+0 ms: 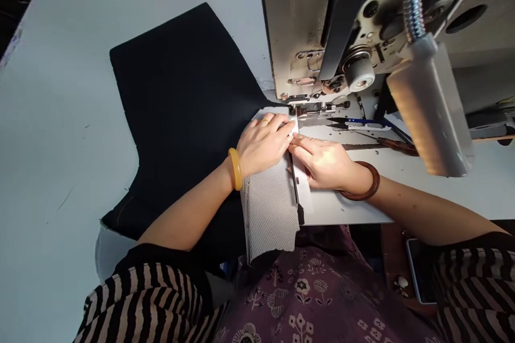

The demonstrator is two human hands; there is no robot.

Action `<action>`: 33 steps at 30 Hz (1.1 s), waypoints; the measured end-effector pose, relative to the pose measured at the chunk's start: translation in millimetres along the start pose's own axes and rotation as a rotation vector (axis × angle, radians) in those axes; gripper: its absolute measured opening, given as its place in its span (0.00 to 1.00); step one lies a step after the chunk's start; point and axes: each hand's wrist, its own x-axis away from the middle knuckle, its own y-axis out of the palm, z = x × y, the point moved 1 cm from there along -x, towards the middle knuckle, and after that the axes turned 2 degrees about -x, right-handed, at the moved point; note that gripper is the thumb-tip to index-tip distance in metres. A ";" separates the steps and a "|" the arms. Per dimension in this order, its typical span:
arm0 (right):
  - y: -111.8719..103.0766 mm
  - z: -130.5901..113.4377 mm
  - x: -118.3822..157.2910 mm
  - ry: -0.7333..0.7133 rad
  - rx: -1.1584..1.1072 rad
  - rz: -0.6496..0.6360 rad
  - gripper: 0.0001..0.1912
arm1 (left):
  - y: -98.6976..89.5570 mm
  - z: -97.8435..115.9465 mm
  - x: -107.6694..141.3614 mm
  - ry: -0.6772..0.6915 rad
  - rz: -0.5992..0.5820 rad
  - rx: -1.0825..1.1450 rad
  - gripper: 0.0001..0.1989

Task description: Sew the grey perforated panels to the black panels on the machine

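Dark navy fabric (pixel 173 91) lies flat on the table, its right end reaching the sewing machine's presser foot (pixel 293 109). A light grey mesh piece (pixel 269 209) rests over its right part and hangs past the table's front edge. My left hand (pixel 265 142), with a ring and a yellow bangle, lies on the mesh just in front of the foot, fingers bent and lightly spread. Beside it, my right hand (pixel 319 159), with a brown bangle, pinches the edge of the layered fabric. A white strip (pixel 303 187) shows beneath that hand.
The sewing machine (pixel 298 21) stands at the back right, with a lamp (pixel 430 112) hanging on a flexible neck. Blue-and-white thread snips (pixel 368 125) and a wooden-handled tool (pixel 398 146) lie right of the foot. A phone (pixel 418 273) is below the table (pixel 52 118) edge.
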 end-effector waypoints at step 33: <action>2.4 5.5 9.6 -0.204 0.154 0.092 0.14 | -9.3 -2.7 3.3 0.026 0.001 0.200 0.19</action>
